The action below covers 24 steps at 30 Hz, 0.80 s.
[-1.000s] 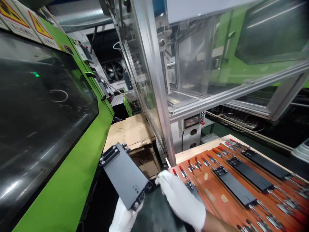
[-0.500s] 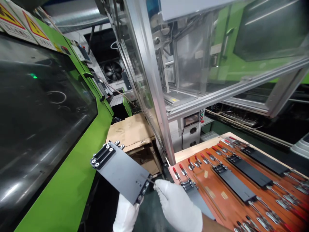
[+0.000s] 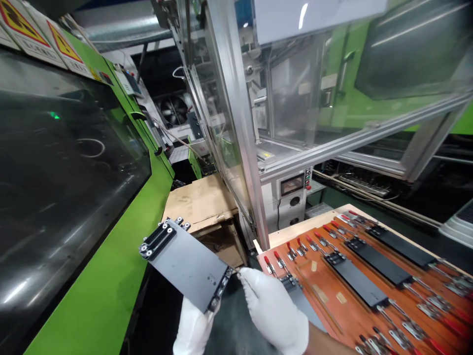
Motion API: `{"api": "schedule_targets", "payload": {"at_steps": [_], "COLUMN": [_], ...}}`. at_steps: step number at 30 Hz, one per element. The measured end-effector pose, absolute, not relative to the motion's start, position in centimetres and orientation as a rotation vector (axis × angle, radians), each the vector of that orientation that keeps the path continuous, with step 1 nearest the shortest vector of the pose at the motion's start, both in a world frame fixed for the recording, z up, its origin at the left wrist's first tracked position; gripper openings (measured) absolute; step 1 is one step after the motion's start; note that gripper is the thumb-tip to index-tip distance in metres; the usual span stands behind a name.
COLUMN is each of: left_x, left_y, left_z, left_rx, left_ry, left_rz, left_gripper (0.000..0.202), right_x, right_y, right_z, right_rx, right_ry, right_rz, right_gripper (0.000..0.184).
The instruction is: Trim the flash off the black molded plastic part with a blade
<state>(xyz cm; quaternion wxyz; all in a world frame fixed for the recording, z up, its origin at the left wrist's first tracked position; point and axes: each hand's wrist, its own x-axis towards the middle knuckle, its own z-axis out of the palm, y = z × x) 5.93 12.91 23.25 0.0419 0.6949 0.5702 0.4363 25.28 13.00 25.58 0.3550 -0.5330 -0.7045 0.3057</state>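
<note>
A flat grey panel (image 3: 188, 266) with black ends is tilted in the air at lower middle. Its upper left end carries black bars and several round metal inserts. From below, my left hand (image 3: 194, 320), in a white glove, grips the panel near its lower end; most of those fingers are hidden behind it. My right hand (image 3: 273, 308), also gloved in white, is closed at the panel's right corner. A thin dark tool (image 3: 235, 270) pokes out of its fingertips and reaches the black edge there; its exact kind is too small to make out.
To the right, an orange fixture board (image 3: 328, 286) bears red-handled toggle clamps (image 3: 290, 252) and several similar panels (image 3: 358, 278). A cardboard-topped box (image 3: 199, 197) stands ahead. At left is a green machine (image 3: 99, 276); an aluminium-framed enclosure (image 3: 236, 108) rises in the middle.
My right hand has shifted slightly upward at the panel's corner, and less of the thin tool shows. The panel and my left hand are nearly still; the view has moved slightly.
</note>
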Motion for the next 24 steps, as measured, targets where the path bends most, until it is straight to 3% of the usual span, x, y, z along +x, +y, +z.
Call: {"api": "schedule_targets", "payload": {"at_steps": [24], "left_x": [4.0], "left_y": [9.4], "left_z": [23.3], "left_rx": [2.233], "left_ry": [1.656], "left_rz": [1.366], "left_gripper": [0.016], "right_x": [24.7], "right_y": [9.4], "right_z": [26.7], "right_rx": [-1.258], "right_ry": [-1.988], "right_rz": [0.777], "right_gripper": [0.029]}}
